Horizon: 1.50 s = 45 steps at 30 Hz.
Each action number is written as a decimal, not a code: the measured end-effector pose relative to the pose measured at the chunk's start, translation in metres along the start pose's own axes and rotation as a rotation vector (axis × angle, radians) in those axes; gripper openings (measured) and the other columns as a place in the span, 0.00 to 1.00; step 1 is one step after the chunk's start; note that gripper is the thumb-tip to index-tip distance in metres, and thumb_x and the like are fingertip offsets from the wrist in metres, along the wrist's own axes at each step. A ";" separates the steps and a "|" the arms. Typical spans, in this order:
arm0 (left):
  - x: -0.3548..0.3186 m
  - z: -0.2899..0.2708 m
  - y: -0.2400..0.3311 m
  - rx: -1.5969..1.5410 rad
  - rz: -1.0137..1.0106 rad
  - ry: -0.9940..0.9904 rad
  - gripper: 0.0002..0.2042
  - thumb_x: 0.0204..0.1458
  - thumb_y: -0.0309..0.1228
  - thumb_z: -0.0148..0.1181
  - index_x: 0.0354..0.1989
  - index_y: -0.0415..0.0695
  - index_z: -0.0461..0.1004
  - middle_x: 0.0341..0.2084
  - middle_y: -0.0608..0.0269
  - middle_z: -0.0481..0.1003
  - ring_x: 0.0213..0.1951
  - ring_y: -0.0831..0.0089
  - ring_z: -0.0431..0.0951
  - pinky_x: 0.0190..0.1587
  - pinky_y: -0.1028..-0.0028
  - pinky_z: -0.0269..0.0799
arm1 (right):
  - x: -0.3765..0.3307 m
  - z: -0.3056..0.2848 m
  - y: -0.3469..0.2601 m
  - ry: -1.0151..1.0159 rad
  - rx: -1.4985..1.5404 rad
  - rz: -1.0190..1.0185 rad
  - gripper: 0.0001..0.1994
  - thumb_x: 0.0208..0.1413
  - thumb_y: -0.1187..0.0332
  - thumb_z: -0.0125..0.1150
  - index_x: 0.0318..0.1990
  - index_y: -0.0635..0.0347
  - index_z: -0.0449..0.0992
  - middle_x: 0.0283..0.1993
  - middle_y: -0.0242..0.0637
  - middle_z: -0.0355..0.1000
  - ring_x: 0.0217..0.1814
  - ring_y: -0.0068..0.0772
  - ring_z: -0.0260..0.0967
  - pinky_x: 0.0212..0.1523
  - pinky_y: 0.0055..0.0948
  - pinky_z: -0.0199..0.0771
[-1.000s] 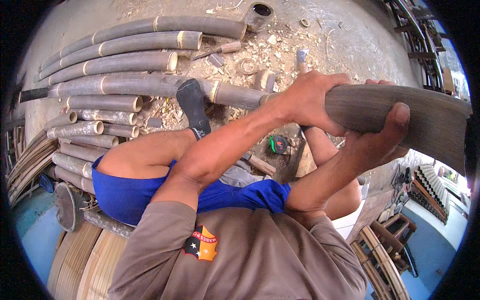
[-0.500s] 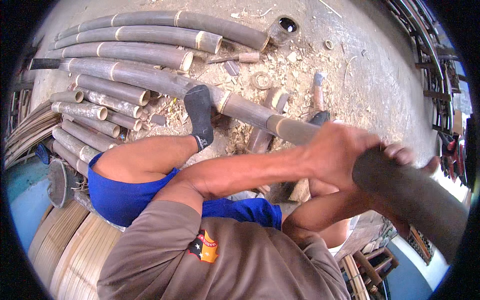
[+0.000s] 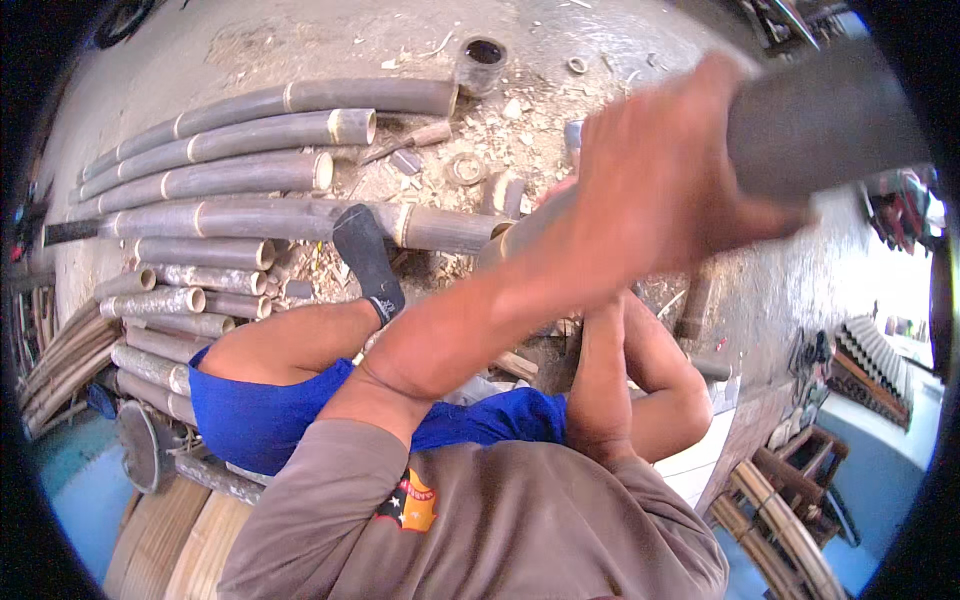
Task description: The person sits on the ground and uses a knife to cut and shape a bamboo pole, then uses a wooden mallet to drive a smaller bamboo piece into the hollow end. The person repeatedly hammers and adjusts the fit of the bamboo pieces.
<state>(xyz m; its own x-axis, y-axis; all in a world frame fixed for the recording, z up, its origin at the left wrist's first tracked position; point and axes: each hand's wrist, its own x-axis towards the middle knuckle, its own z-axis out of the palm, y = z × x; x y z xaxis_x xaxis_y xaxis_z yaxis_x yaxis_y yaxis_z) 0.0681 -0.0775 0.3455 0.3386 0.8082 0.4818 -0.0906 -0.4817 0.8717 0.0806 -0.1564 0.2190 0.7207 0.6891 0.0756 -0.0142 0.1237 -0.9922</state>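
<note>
My left hand (image 3: 680,170) is raised at the upper right, blurred by motion, its fingers wrapped round a thick dark-grey cylinder (image 3: 825,125) that juts toward the right rim. My right forearm (image 3: 602,370) rises from below and passes behind my left forearm, which hides most of the right hand; its fingers cannot be made out. Left of the hands, a long grey-brown bamboo pole (image 3: 270,218) lies across the floor under my socked left foot (image 3: 368,250). Its right end lies close to my left forearm; whether it meets the held cylinder is hidden.
Several bamboo poles (image 3: 250,130) lie beyond, with shorter bamboo pieces (image 3: 205,252) stacked at left. Wood chips (image 3: 515,130) cover the floor around a handled blade (image 3: 410,142) and a dark pot (image 3: 481,68). Wooden racks (image 3: 800,465) stand at lower right.
My left hand has risen, and the dark cylinder has swung from the lower right to the upper right. My right hand has gone behind the left forearm. The whole view has shifted.
</note>
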 end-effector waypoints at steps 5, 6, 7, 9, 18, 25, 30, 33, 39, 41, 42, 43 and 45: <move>0.038 -0.024 -0.112 0.096 -0.138 -0.382 0.39 0.51 0.65 0.62 0.57 0.39 0.77 0.45 0.44 0.81 0.49 0.60 0.82 0.53 0.64 0.75 | 0.099 -0.082 -0.016 -0.108 -0.265 0.032 0.27 0.45 0.55 0.77 0.49 0.64 0.77 0.40 0.38 0.80 0.41 0.33 0.77 0.45 0.33 0.76; 0.021 -0.031 -0.153 0.249 -0.146 -0.381 0.41 0.51 0.65 0.62 0.59 0.39 0.75 0.48 0.42 0.81 0.50 0.56 0.82 0.54 0.62 0.74 | 0.121 -0.104 -0.019 -0.022 -0.482 0.062 0.27 0.47 0.54 0.75 0.50 0.64 0.77 0.40 0.38 0.79 0.41 0.32 0.77 0.43 0.33 0.76; 0.001 -0.037 -0.186 0.404 -0.184 -0.454 0.41 0.49 0.65 0.63 0.61 0.40 0.74 0.49 0.40 0.79 0.53 0.51 0.81 0.57 0.59 0.73 | 0.139 -0.123 -0.024 0.003 -0.737 0.049 0.31 0.47 0.50 0.73 0.52 0.66 0.77 0.41 0.44 0.80 0.43 0.39 0.78 0.46 0.38 0.76; -0.052 -0.058 -0.242 0.622 -0.378 -0.791 0.43 0.44 0.63 0.66 0.62 0.42 0.73 0.51 0.36 0.77 0.54 0.44 0.78 0.57 0.55 0.73 | 0.171 -0.174 0.000 0.088 -1.149 0.001 0.35 0.47 0.45 0.70 0.54 0.67 0.76 0.45 0.52 0.80 0.48 0.51 0.79 0.51 0.45 0.75; -0.189 -0.098 -0.307 1.077 -0.103 -0.887 0.40 0.28 0.47 0.82 0.54 0.50 0.70 0.42 0.55 0.77 0.49 0.53 0.78 0.47 0.50 0.73 | 0.171 -0.306 0.158 0.025 -1.584 0.522 0.43 0.46 0.40 0.66 0.62 0.67 0.69 0.59 0.62 0.73 0.63 0.61 0.72 0.61 0.53 0.71; -0.179 -0.093 -0.297 1.083 -0.187 -0.976 0.43 0.34 0.48 0.79 0.63 0.52 0.68 0.49 0.55 0.75 0.54 0.53 0.75 0.56 0.51 0.70 | 0.197 -0.372 0.218 -0.140 -1.471 0.542 0.47 0.51 0.31 0.60 0.63 0.69 0.70 0.59 0.64 0.73 0.66 0.63 0.68 0.64 0.52 0.67; -0.142 -0.088 -0.339 0.676 -0.467 -0.685 0.34 0.51 0.49 0.68 0.64 0.47 0.68 0.57 0.47 0.72 0.59 0.47 0.71 0.63 0.50 0.66 | 0.210 -0.497 0.234 0.177 -1.632 0.407 0.41 0.58 0.38 0.59 0.67 0.64 0.68 0.67 0.60 0.67 0.71 0.59 0.63 0.67 0.46 0.65; -0.125 -0.096 -0.394 0.895 -0.268 -0.406 0.29 0.59 0.43 0.60 0.66 0.41 0.65 0.62 0.42 0.68 0.64 0.43 0.67 0.66 0.50 0.62 | 0.199 -0.528 0.229 -0.199 -1.495 0.294 0.39 0.61 0.45 0.57 0.74 0.59 0.59 0.75 0.55 0.57 0.79 0.50 0.52 0.76 0.44 0.50; -0.112 -0.110 -0.461 1.167 -0.431 -0.238 0.29 0.56 0.33 0.60 0.67 0.41 0.62 0.60 0.41 0.66 0.64 0.43 0.64 0.67 0.47 0.60 | 0.172 -0.520 0.237 0.037 -1.593 0.590 0.40 0.58 0.41 0.59 0.69 0.62 0.64 0.69 0.55 0.63 0.73 0.50 0.58 0.71 0.44 0.56; -0.112 -0.108 -0.466 1.197 -0.486 -0.291 0.27 0.55 0.33 0.61 0.64 0.43 0.64 0.58 0.42 0.67 0.61 0.42 0.67 0.64 0.46 0.63 | 0.166 -0.518 0.234 0.090 -1.595 0.605 0.40 0.57 0.40 0.60 0.68 0.63 0.66 0.67 0.55 0.65 0.71 0.50 0.60 0.69 0.45 0.58; -0.112 -0.112 -0.468 1.219 -0.474 -0.317 0.26 0.54 0.32 0.62 0.63 0.43 0.65 0.57 0.42 0.67 0.58 0.42 0.69 0.61 0.46 0.65 | 0.165 -0.517 0.232 0.107 -1.589 0.599 0.41 0.56 0.40 0.60 0.67 0.64 0.67 0.66 0.55 0.66 0.70 0.50 0.61 0.68 0.45 0.59; -0.109 -0.110 -0.466 1.245 -0.445 -0.352 0.25 0.54 0.32 0.63 0.61 0.44 0.66 0.57 0.42 0.67 0.55 0.41 0.72 0.59 0.46 0.67 | 0.162 -0.524 0.237 0.139 -1.564 0.598 0.41 0.56 0.39 0.60 0.67 0.65 0.68 0.65 0.55 0.67 0.69 0.50 0.62 0.68 0.45 0.60; -0.109 -0.119 -0.459 1.150 -0.413 -0.247 0.24 0.52 0.33 0.65 0.57 0.45 0.67 0.54 0.42 0.70 0.48 0.43 0.77 0.52 0.49 0.73 | 0.167 -0.509 0.226 0.180 -1.543 0.558 0.42 0.54 0.38 0.61 0.65 0.66 0.69 0.63 0.54 0.69 0.67 0.50 0.64 0.66 0.45 0.61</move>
<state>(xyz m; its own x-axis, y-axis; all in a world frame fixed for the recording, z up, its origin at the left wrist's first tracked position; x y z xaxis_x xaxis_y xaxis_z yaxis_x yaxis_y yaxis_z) -0.0385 0.0952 -0.0963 0.3245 0.9444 0.0523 0.8938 -0.3243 0.3097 0.5507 -0.3764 -0.0434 0.9312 0.3020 -0.2041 0.2970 -0.9533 -0.0557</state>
